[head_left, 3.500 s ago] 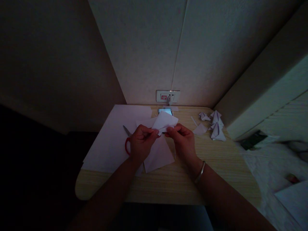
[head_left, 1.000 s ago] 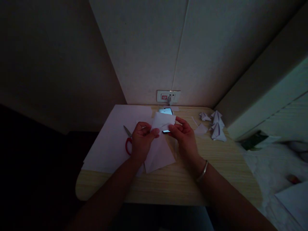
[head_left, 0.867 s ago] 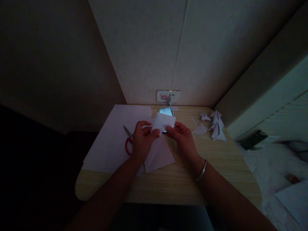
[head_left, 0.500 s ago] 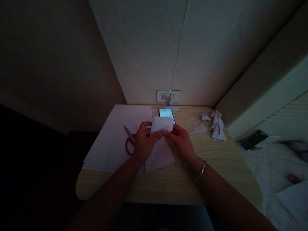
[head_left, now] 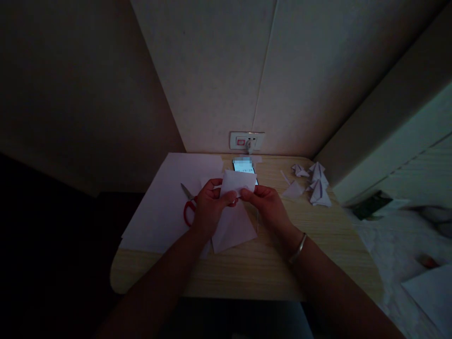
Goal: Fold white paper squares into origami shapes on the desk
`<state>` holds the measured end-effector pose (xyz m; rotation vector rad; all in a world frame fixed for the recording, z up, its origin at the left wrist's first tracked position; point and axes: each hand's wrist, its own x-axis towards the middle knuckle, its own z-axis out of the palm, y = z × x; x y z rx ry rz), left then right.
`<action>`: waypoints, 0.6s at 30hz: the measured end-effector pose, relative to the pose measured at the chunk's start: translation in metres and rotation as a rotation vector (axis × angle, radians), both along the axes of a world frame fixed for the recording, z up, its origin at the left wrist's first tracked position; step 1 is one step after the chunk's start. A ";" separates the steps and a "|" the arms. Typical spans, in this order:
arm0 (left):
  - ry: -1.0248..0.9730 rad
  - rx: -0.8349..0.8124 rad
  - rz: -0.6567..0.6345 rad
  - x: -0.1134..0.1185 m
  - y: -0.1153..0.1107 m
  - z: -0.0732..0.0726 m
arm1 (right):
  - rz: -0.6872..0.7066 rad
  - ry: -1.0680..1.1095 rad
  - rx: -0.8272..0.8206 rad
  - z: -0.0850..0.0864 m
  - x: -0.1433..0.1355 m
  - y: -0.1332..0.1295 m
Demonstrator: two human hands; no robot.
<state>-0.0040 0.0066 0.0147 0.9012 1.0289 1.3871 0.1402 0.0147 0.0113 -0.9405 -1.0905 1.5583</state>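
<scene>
Matt white paper piece (head_left: 237, 182); pale wood-grain table (head_left: 318, 245), smooth; scissors (head_left: 188, 207) red plastic handles; metal bangle (head_left: 298, 247).

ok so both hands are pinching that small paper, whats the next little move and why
Probably press the fold flat along its lower edge: the left hand and right hand both pinch the folded paper piece there, held above the table.

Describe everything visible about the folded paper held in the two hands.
The folded paper is a small white piece, roughly rectangular with a slanted upper edge and a faint crease; the light is too dim for more detail. It is held up above the wooden table, in front of a lit phone. The left hand pinches its lower left edge, and the right hand its lower right edge.
</scene>
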 end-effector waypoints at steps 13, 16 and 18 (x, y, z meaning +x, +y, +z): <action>0.065 -0.009 0.084 -0.002 0.004 -0.002 | -0.205 -0.011 0.067 -0.002 -0.004 0.001; 0.066 -0.022 0.017 -0.001 0.004 -0.005 | -0.219 0.052 0.044 -0.003 -0.005 0.001; 0.064 -0.028 -0.008 -0.001 0.003 -0.005 | -0.244 0.093 0.018 -0.003 -0.005 0.002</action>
